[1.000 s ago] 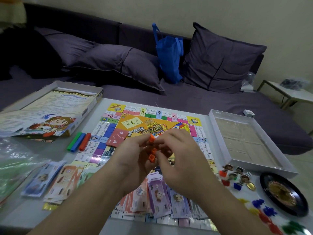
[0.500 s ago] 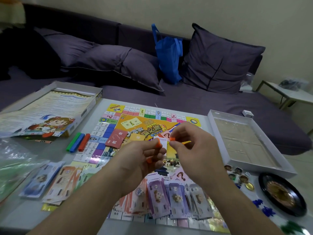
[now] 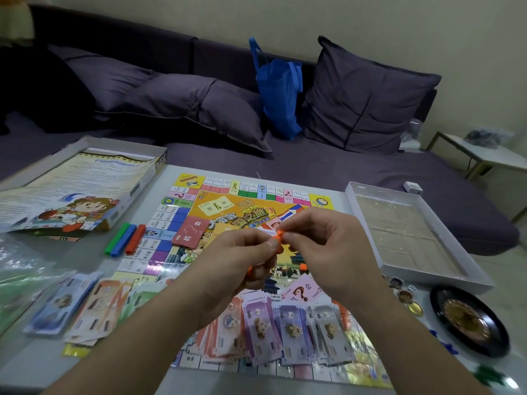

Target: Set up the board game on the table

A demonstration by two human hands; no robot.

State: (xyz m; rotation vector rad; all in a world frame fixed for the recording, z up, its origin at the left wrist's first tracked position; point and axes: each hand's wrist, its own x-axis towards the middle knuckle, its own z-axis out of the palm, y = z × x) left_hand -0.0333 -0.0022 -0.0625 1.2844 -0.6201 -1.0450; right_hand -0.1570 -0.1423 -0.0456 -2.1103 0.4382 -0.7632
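Note:
The colourful game board (image 3: 216,206) lies open on the table, with fanned paper money (image 3: 285,329) on its near edge. Above the board's middle, my left hand (image 3: 236,269) grips a strip of small orange plastic pieces (image 3: 277,238); its lower end pokes out under my fingers. My right hand (image 3: 322,246) pinches the top orange piece, fingertips meeting those of the left. One loose orange piece (image 3: 304,266) lies on the board below my hands.
Green, blue and red strips (image 3: 125,240) lie left of the board, more money stacks (image 3: 82,306) at the near left. The box lid with rule sheet (image 3: 71,192) is far left, the white box tray (image 3: 410,235) right, a black spinner (image 3: 467,323) and tokens near right.
My hands pulled apart half a second ago, the right holding a snapped-off piece, and have come back together on the orange strip. A loose orange piece now lies on the board.

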